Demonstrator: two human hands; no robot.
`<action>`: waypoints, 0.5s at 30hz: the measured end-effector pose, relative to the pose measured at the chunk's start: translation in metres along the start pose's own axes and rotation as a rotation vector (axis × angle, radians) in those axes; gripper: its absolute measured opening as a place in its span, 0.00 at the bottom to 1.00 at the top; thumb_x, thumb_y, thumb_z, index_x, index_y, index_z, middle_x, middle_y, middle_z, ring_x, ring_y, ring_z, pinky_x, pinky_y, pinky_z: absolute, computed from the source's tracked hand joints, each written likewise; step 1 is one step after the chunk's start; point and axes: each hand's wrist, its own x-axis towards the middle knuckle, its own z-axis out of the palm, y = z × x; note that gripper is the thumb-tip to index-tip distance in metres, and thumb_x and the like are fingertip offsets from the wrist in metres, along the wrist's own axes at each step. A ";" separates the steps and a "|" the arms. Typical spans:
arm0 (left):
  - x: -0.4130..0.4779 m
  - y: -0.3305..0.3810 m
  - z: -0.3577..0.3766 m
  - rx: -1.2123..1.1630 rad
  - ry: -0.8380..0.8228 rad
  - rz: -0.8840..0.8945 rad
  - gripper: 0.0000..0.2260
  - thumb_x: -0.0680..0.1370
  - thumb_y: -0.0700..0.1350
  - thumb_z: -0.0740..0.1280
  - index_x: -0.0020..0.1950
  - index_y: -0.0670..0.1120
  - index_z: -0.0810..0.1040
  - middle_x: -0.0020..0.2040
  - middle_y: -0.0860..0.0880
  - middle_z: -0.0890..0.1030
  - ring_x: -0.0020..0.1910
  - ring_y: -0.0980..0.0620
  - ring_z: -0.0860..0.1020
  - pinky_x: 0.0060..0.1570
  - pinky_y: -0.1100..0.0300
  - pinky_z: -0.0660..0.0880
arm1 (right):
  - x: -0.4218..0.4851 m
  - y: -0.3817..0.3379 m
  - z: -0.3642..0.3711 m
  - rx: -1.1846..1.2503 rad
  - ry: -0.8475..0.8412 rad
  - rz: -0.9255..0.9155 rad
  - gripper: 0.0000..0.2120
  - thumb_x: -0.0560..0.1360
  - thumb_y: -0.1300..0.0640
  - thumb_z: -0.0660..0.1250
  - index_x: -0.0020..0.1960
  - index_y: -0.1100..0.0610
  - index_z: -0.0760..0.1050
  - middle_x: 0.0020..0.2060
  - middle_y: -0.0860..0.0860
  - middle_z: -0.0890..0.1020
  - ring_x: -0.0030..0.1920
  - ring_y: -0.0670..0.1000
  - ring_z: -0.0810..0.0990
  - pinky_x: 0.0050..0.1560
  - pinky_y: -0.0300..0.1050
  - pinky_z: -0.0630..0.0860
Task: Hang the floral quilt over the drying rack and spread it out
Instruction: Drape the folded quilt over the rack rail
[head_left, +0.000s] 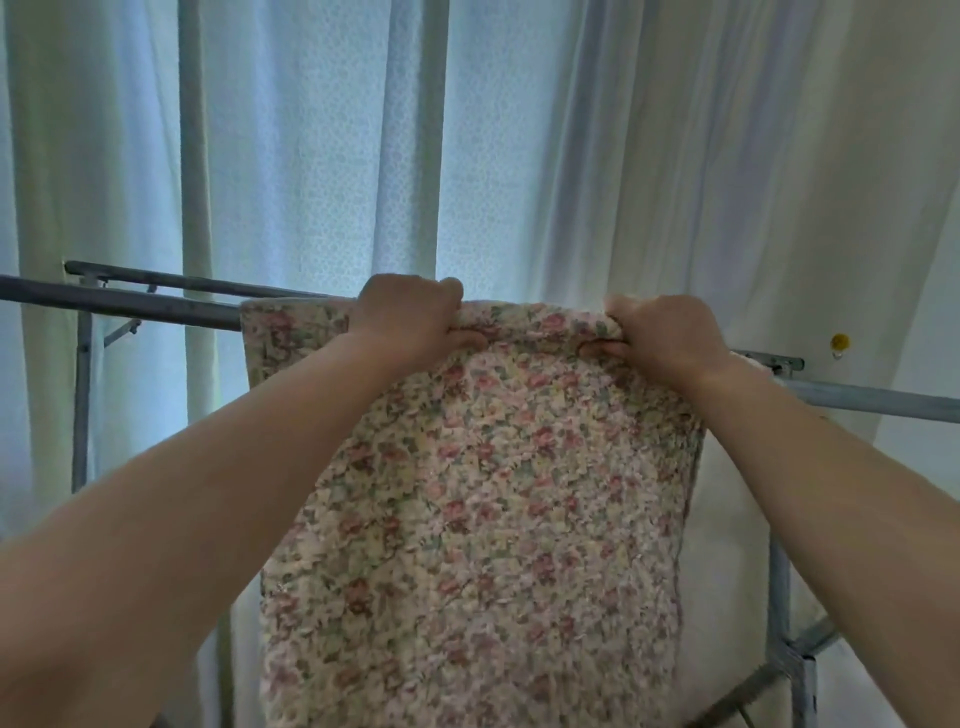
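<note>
The floral quilt (483, 499), cream with small pink and green flowers, hangs folded over the near top bar of the grey metal drying rack (130, 306) and drops down the middle of the view. My left hand (415, 317) grips the quilt's top fold at the bar, left of centre. My right hand (665, 332) pinches the same fold further right. The bar under the quilt is hidden between my hands. A second rack bar runs behind, partly covered by the quilt's far side.
White sheer curtains (311, 156) hang close behind the rack over a bright window. The rack's uprights stand at the left (80, 405) and right (779, 597). A small yellow hook (840, 342) sits on the wall at the right.
</note>
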 end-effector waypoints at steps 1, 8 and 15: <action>-0.001 0.002 0.003 0.007 -0.012 0.003 0.25 0.70 0.69 0.59 0.32 0.50 0.56 0.27 0.51 0.67 0.24 0.53 0.64 0.24 0.60 0.56 | -0.003 0.000 0.002 -0.025 -0.005 -0.013 0.33 0.64 0.29 0.52 0.42 0.61 0.69 0.29 0.60 0.77 0.27 0.59 0.76 0.24 0.40 0.52; 0.020 0.008 -0.003 0.017 0.085 0.090 0.25 0.70 0.68 0.59 0.36 0.46 0.61 0.27 0.53 0.63 0.23 0.54 0.61 0.24 0.60 0.52 | -0.008 0.013 -0.009 -0.148 0.127 -0.023 0.22 0.64 0.47 0.75 0.37 0.66 0.71 0.23 0.62 0.74 0.19 0.58 0.73 0.24 0.39 0.58; 0.056 0.006 -0.004 0.094 0.260 0.184 0.20 0.75 0.60 0.61 0.45 0.42 0.69 0.34 0.47 0.72 0.31 0.48 0.65 0.27 0.59 0.51 | -0.004 0.025 -0.002 -0.423 0.387 0.053 0.06 0.64 0.69 0.66 0.38 0.62 0.72 0.29 0.59 0.75 0.29 0.57 0.73 0.32 0.48 0.67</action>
